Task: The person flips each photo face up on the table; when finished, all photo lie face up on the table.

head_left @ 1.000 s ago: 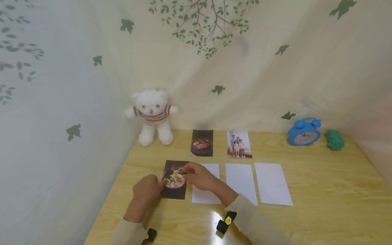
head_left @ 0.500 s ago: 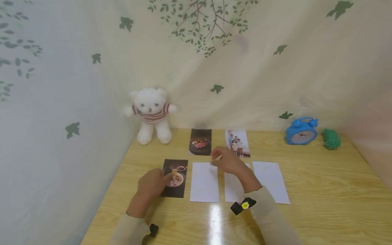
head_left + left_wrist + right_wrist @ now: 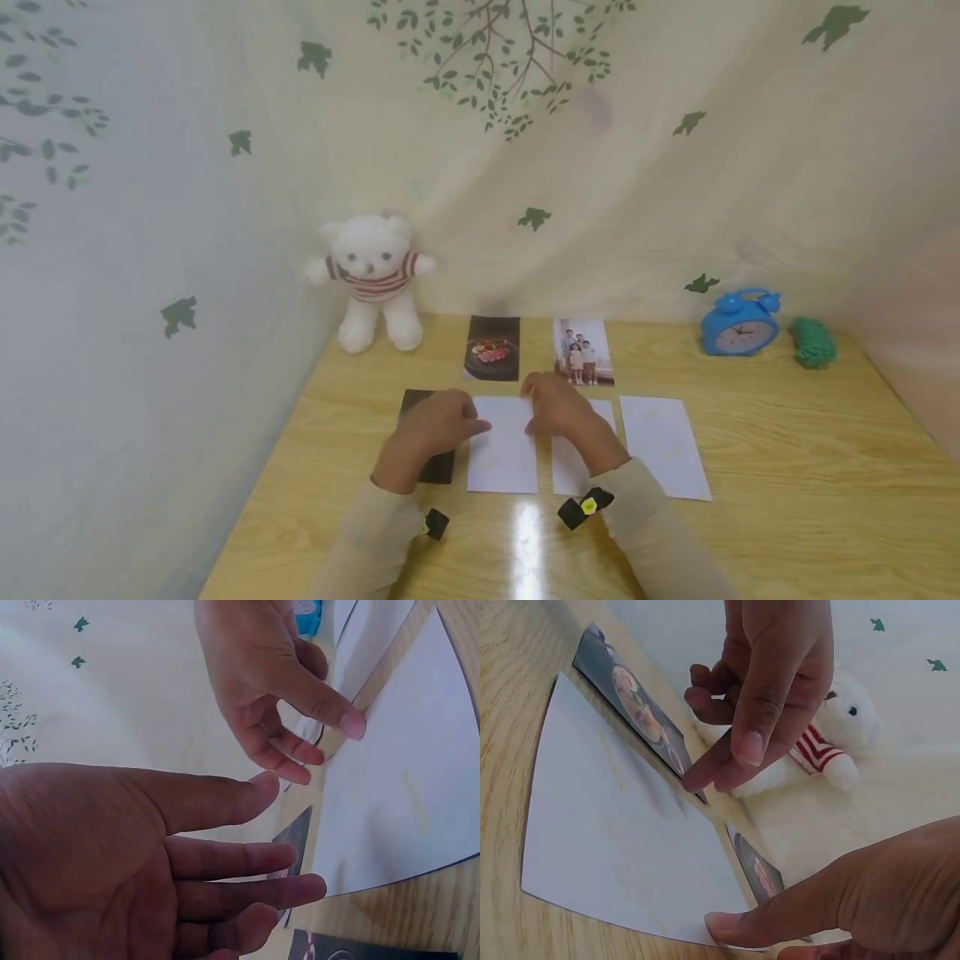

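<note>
Half a second ago the left hand (image 3: 435, 423) rested on the noodle photo (image 3: 438, 472); now it is further right, hiding the bowl in the head view, its thumb out over the left edge of the nearest white card (image 3: 501, 462). The right hand (image 3: 566, 410) has barely moved, staying at the far right corner of that card, but its thumb now sits lower along the right edge. The photos and cards lie where they did.

The white card lies flat on the table (image 3: 810, 475), second from the left in the near row, between the noodle photo and a second white card (image 3: 572, 468), with a third white card (image 3: 666, 450) beyond. Its long axis runs away from the person, its short sides facing near and far, nearly parallel with the noodle photo. Its pale face, faintly marked in yellow, is up.

The left hand is open, thumb and fingers spread, holding nothing. The right hand is loosely bent with a gap between thumb and fingers, gripping nothing; whether its thumb touches the card I cannot tell. Behind the card lie the meat photo (image 3: 492, 350) and the family photo (image 3: 581, 354).
</note>
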